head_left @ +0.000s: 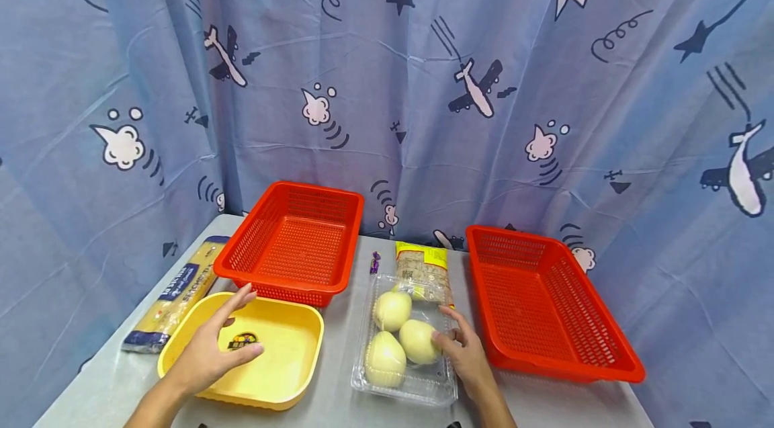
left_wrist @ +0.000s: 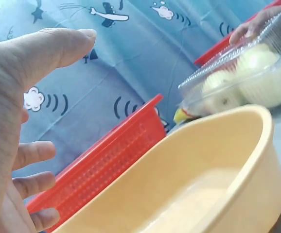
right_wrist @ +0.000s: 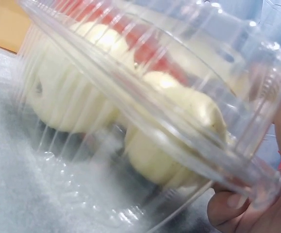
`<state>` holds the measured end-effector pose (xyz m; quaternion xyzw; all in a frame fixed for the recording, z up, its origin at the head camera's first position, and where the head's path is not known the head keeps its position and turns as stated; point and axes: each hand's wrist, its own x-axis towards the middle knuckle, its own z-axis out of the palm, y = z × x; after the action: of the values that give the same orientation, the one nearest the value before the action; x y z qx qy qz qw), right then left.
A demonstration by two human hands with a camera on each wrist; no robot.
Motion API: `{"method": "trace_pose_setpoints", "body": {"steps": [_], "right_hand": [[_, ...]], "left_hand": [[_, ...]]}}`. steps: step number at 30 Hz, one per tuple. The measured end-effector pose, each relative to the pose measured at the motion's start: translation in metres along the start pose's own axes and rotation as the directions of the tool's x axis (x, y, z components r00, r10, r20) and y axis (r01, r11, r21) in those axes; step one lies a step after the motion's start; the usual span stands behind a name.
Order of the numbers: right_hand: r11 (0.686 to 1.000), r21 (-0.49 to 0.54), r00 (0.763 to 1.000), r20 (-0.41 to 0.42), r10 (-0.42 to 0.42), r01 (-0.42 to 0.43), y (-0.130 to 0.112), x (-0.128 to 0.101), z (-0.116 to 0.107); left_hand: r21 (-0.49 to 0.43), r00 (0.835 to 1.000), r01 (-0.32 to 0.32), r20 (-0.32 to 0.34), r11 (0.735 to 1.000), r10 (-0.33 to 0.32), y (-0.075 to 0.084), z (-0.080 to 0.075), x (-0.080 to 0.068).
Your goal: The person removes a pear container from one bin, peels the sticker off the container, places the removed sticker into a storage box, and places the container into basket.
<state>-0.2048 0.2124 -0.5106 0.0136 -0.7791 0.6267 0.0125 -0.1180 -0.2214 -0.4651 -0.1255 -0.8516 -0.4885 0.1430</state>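
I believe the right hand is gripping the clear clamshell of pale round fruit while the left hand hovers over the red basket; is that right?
Not quite: the left hand hovers over the yellow tray, not the red basket, as the head view shows. The right hand does grip the clear clamshell of pale round fruit.

Left grip point(head_left: 211, 347) hovers over the yellow tray point(head_left: 290, 381); the red basket point(head_left: 290, 240) stands just beyond its fingertips and the spaghetti packet point(head_left: 172, 297) lies to its outer side. Right grip point(head_left: 465, 351) rests against the clear clamshell of buns point(head_left: 402, 340), hemmed on its outer side by the second red basket point(head_left: 544, 307). A bare strip of surface point(head_left: 341, 340) runs between tray and clamshell. A snack packet point(head_left: 423, 270) blocks the clamshell's far end.
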Motion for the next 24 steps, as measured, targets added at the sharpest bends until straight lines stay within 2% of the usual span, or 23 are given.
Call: {"method": "trace_pose_setpoints", "body": {"steps": [7,18,24], "right_hand": [[1.000,-0.013,1.000,-0.018,-0.010,0.010,0.004,0.001,0.000],[0.999,-0.033,1.000,-0.018,0.008,-0.009,0.001,0.001,0.000],[0.998,-0.059,1.000,-0.010,0.000,-0.001,-0.001,0.000,0.000]], "left_hand": [[-0.040,1.000,0.001,0.012,0.999,0.000,0.008,0.015,0.009],[-0.133,0.998,-0.050,0.021,0.990,0.053,0.015,0.038,0.022],[-0.206,0.996,-0.080,0.018,0.975,0.085,0.021,0.052,0.030]]}}
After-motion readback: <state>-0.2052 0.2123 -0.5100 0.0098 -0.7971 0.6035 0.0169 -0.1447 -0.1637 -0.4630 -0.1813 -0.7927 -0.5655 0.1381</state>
